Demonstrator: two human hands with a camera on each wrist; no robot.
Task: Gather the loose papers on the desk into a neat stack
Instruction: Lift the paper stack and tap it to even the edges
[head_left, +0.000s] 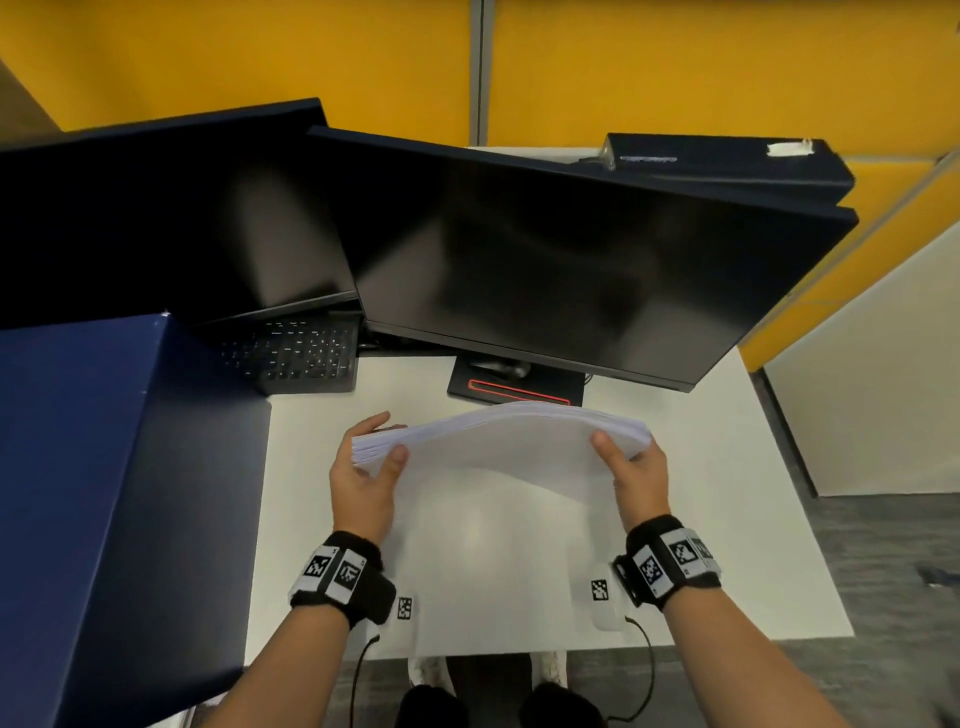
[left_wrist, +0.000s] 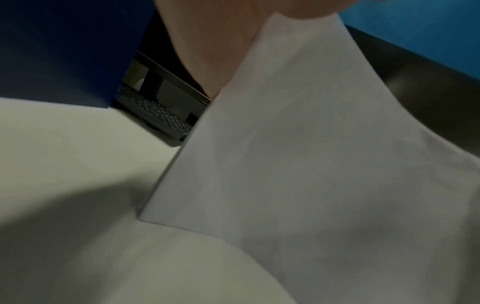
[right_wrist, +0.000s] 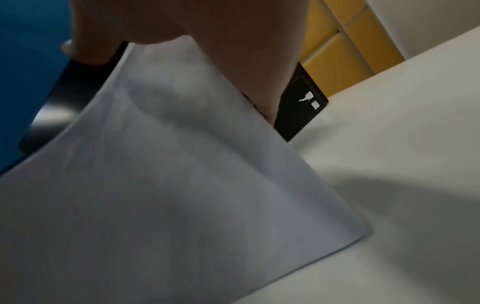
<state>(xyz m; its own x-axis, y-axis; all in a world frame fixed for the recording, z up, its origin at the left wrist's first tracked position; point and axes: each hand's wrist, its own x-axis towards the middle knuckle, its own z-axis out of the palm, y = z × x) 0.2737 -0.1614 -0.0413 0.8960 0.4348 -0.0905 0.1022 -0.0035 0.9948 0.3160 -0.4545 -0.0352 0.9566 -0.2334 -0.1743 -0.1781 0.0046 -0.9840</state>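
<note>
A stack of white papers (head_left: 498, 457) stands on its lower edge on the white desk (head_left: 727, 545), bowed and leaning toward me. My left hand (head_left: 371, 457) grips its left side, thumb in front and fingers behind. My right hand (head_left: 631, 462) grips its right side the same way. The left wrist view shows the sheets (left_wrist: 311, 164) coming down to a corner on the desk (left_wrist: 64, 154), with the hand (left_wrist: 221, 41) at the top. In the right wrist view the papers (right_wrist: 168, 174) hang below the right hand (right_wrist: 207, 41).
Behind the papers stand a dark monitor (head_left: 571, 260) on a black base (head_left: 514, 389) and an open laptop (head_left: 291, 353). A blue partition (head_left: 104, 493) bounds the desk on the left. Yellow wall panels (head_left: 675, 62) are behind. The desk's near edge is by my legs.
</note>
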